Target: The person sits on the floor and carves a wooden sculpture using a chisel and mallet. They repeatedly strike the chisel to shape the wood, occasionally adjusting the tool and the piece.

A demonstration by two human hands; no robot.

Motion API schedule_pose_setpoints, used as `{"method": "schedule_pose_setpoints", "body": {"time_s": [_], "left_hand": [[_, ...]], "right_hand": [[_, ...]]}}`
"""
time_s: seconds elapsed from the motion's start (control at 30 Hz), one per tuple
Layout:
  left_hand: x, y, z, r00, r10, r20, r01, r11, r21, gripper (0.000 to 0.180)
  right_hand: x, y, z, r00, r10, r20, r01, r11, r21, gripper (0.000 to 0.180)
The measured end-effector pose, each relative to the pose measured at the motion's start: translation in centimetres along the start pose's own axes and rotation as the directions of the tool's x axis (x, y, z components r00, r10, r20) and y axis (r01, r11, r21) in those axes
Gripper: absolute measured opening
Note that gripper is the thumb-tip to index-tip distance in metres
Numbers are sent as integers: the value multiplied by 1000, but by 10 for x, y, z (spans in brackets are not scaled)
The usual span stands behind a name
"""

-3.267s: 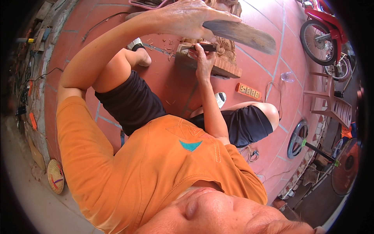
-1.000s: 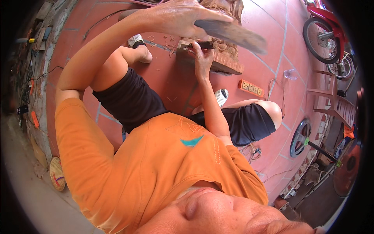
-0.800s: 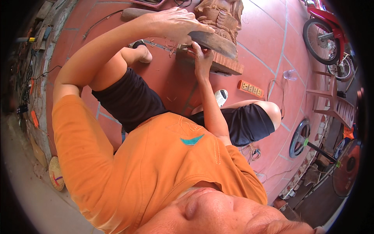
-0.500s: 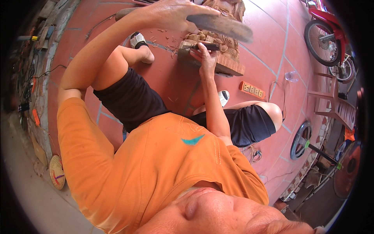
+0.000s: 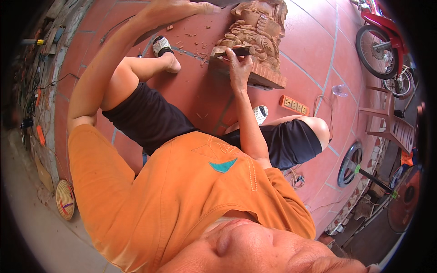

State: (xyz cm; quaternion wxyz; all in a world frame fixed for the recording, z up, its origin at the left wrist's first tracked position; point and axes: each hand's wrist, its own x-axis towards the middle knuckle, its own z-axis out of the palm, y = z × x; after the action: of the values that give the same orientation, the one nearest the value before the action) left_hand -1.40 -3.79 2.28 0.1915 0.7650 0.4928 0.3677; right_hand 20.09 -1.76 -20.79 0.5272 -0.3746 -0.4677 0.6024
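The right hand [image 5: 240,68] has its grip pinching a small dark tool [image 5: 240,51], with the thumb on top. The tool's thin end points left of the grip and is low on the big brown wood carving [image 5: 261,38]. I cannot tell if it touches. Most of the carving is just past the right grip, full of bumps and curls, with a thick flat bottom.

The left hand [image 5: 173,10] is up high, well to the left of the right grip. Its grip is closed around a wooden bat [image 5: 221,2], but the top edge cuts off part of both.

Wood chips [image 5: 198,55] lie left of the right grip on the red tile floor [image 5: 318,136]. An orange plug strip [image 5: 294,105] is right of that grip and nearer the body.
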Motion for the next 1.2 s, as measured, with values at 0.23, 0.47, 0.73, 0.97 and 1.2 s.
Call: {"method": "schedule_pose_setpoints", "body": {"time_s": [0.23, 0.47, 0.73, 0.97, 1.2], "left_hand": [[5, 34, 22, 983, 81, 162, -70, 995, -72, 77], [2, 4, 63, 880, -36, 474, -240, 827, 509, 82], [9, 18, 66, 908, 12, 419, -166, 928, 332, 78], [4, -5, 52, 918, 1, 396, -249, 778, 577, 75], [-6, 11, 10, 970, -74, 230, 33, 984, 177, 79]], "right_hand": [[-2, 4, 1, 994, -103, -41, 99, 990, -103, 20], [-5, -3, 4, 998, -55, -12, 54, 994, -92, 20], [-4, 15, -2, 995, -89, -53, 90, 996, 24, 26], [-3, 1, -5, 987, 155, -49, -147, 979, 144, 24], [2, 9, -11, 983, 182, -40, -170, 964, 204, 23]]}}
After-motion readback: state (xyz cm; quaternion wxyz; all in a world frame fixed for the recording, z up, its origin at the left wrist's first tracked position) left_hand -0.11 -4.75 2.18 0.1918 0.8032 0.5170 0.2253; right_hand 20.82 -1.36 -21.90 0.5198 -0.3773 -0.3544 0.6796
